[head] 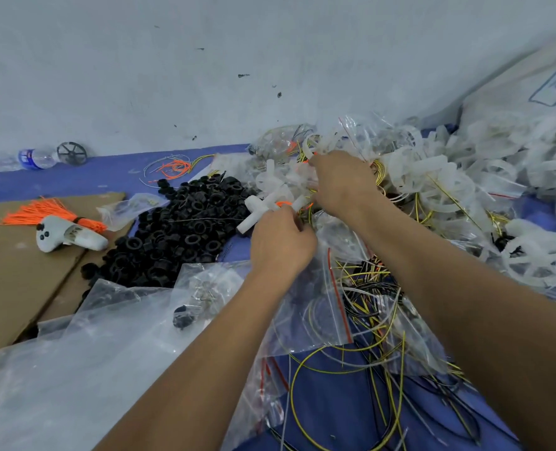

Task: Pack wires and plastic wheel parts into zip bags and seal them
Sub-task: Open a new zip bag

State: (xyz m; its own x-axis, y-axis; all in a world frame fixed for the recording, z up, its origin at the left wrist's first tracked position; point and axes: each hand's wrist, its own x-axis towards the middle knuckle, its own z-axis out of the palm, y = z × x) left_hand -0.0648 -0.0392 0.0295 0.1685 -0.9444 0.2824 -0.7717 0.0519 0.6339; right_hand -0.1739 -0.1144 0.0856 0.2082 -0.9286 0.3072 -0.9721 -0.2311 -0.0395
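Hands sorting parts over a cluttered blue surface

Left of centre lie black rings [175, 236]; the left hand [281, 245] has its fingers curled on a white cross-shaped wheel part [263, 208] above a zip bag [315, 307], and the right hand [343, 183] reaches into white wheel parts [449, 180], grip unclear.

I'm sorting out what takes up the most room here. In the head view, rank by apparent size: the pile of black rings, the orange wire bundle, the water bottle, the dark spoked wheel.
1. pile of black rings
2. orange wire bundle
3. water bottle, lying farther away, so unsure
4. dark spoked wheel

The right hand [341, 183] hides its fingertips; the sack [530, 92] print is blurred and cut off.
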